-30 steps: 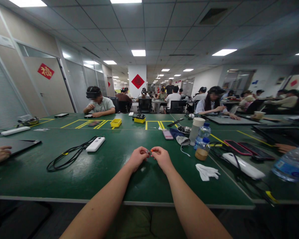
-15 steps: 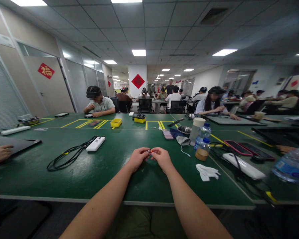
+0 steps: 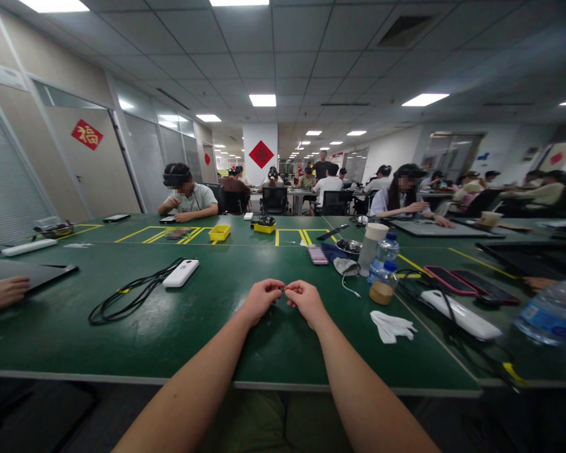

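Note:
My left hand (image 3: 263, 299) and my right hand (image 3: 307, 302) meet fingertip to fingertip above the green table (image 3: 226, 333), both with fingers closed in a pinch. Between them shows a tiny orange-and-dark piece (image 3: 285, 288), too small to name and mostly covered by the fingers. The right fingertips grip its orange side. What the left fingertips pinch is hidden.
Left of my hands lies a white power bank (image 3: 181, 274) with coiled black cables (image 3: 136, 292). To the right are a crumpled white cloth (image 3: 393, 327), bottles (image 3: 383, 283) and phones (image 3: 450, 280). Yellow trays (image 3: 219, 233) sit farther back. A co-worker's hand (image 3: 4, 294) rests at far left.
Less of the small piece shows between my fingertips now, and they have shifted slightly around it. My forearms have stayed in place. The co-worker's hand at left has moved slightly right.

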A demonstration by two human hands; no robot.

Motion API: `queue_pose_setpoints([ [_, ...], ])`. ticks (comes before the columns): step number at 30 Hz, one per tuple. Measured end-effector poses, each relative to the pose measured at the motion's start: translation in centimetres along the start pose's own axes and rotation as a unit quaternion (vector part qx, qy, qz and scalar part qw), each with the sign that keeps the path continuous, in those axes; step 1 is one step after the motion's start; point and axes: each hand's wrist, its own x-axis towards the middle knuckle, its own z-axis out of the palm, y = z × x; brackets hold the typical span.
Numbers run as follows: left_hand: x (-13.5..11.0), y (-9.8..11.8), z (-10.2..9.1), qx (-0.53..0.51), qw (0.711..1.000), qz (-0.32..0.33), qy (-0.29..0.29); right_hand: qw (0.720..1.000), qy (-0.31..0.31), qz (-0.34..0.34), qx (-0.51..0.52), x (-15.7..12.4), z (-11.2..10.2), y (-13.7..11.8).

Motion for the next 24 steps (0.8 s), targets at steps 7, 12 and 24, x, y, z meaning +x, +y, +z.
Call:
queue_pose_setpoints([
  [7, -0.05, 0.2, -0.06, -0.025, 0.999, -0.027, 0.001, 0.999, -0.032, 0.025, -0.005, -0.25, 0.04, -0.23],
  [12, 0.04, -0.2, 0.02, -0.1, 0.994, -0.034, -0.002, 0.998, -0.045, 0.036, 0.039, -0.44, 0.02, -0.62],
  [24, -0.08, 0.23, -0.03, -0.097, 0.994, -0.046, -0.012, 0.997, -0.057, 0.035, 0.042, -0.43, -0.07, -0.43],
])
